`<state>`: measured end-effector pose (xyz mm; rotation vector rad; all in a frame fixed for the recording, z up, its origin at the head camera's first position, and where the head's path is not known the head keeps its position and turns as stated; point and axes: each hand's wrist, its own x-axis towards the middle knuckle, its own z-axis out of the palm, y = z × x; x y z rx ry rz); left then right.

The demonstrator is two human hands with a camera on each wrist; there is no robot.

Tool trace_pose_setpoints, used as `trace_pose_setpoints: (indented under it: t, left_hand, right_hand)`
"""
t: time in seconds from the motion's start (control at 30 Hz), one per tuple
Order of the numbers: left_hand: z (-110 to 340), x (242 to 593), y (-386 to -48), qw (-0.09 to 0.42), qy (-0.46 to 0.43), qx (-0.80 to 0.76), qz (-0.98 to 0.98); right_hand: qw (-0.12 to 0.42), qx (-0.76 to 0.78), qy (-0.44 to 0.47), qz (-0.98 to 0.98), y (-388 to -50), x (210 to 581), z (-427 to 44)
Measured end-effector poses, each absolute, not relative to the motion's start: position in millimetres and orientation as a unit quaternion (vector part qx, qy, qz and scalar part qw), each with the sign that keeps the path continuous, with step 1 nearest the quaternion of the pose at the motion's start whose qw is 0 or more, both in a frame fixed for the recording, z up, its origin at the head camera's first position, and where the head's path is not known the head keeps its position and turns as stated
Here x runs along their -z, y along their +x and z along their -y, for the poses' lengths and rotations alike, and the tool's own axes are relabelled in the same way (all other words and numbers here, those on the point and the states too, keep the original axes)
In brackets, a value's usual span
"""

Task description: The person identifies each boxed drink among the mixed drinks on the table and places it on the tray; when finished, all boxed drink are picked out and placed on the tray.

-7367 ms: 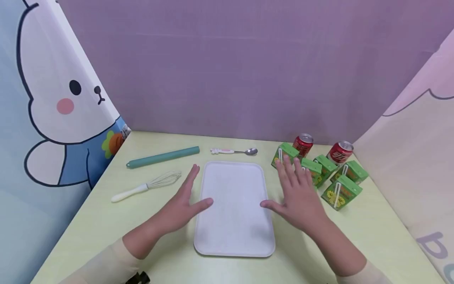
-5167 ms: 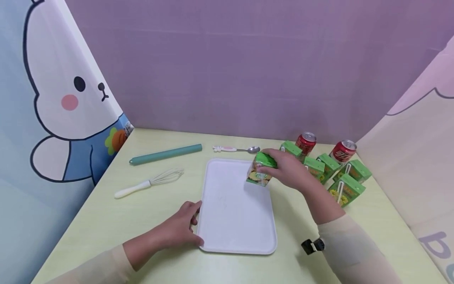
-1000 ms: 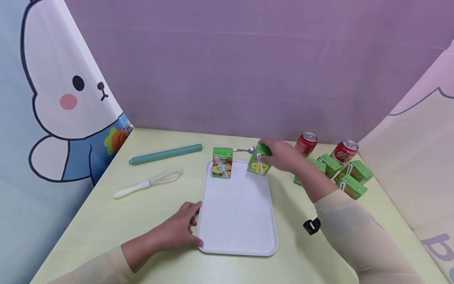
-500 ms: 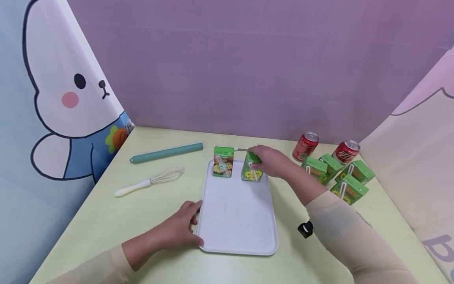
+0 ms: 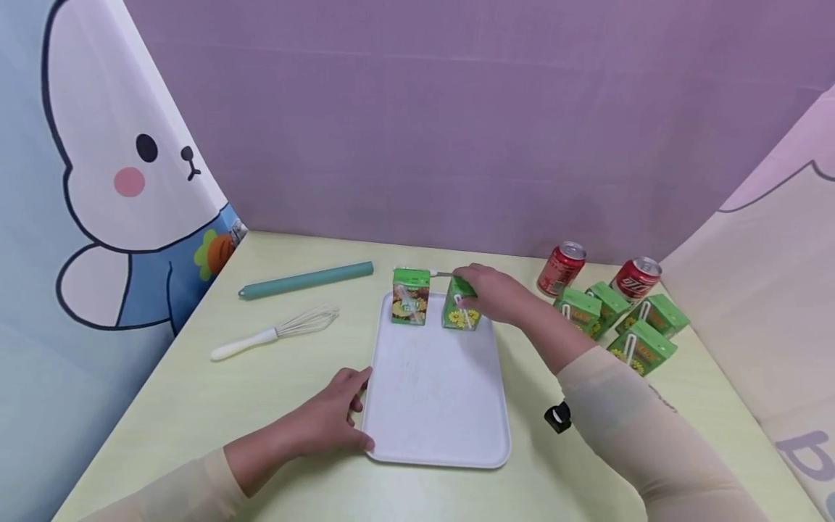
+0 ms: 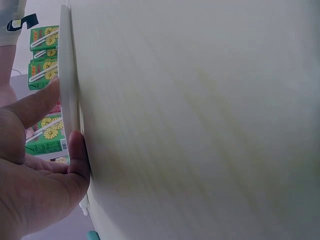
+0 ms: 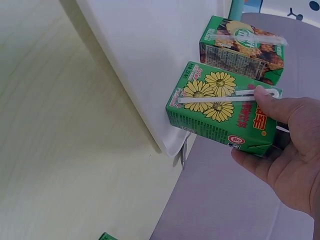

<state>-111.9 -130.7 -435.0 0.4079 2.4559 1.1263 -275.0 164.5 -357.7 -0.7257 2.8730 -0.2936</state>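
My right hand grips a green juice box by its upper part, at the tray's far right corner. In the right wrist view this juice box shows yellow flowers and a white straw, with the thumb on its front and fingers behind. Beside it, a second juice box with a brown fruit picture stands upright on the white tray, a small gap to its left. My left hand holds the tray's left rim; the left wrist view shows fingertips against the rim.
Several green juice boxes stand at the right, with two red cans behind them. A white-handled whisk and a teal rolling pin lie at the left. A spoon lies behind the tray, partly hidden. A purple backdrop closes the far side.
Since the first frame, two juice boxes have come from the right group to the tray's far end. During the last second the right hand lowered the second box and shifted it slightly left.
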Motion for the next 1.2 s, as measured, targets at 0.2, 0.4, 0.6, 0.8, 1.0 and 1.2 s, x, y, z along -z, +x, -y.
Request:
trace_pose_setpoints:
  t: [0.2, 0.4, 0.6, 0.8, 1.0, 1.2]
  left_hand:
    - [130, 436, -113, 0.204, 0.149, -0.401, -0.881]
    - [130, 436, -113, 0.204, 0.15, -0.403, -0.88]
    - [130, 436, -112, 0.203, 0.151, -0.402, -0.88]
    - [130, 435, -112, 0.204, 0.149, -0.404, -0.879]
    - [130, 435, -111, 0.209, 0.151, -0.407, -0.877]
    - [130, 434, -111, 0.212, 0.147, -0.409, -0.876]
  right_hand:
    - [0.091, 0.104, -0.237, -0.962, -274, 357, -168]
    - [0.078, 0.12, -0.203, -0.969, -269, 346, -181]
    - [0.063, 0.125, -0.175, -0.974, -264, 327, -213]
    - [0.066, 0.113, -0.15, -0.98, -263, 322, -257]
    - [0.093, 0.096, -0.134, -0.982, -259, 329, -295]
    - [0.114, 0.079, -0.114, -0.984, -252, 342, -312]
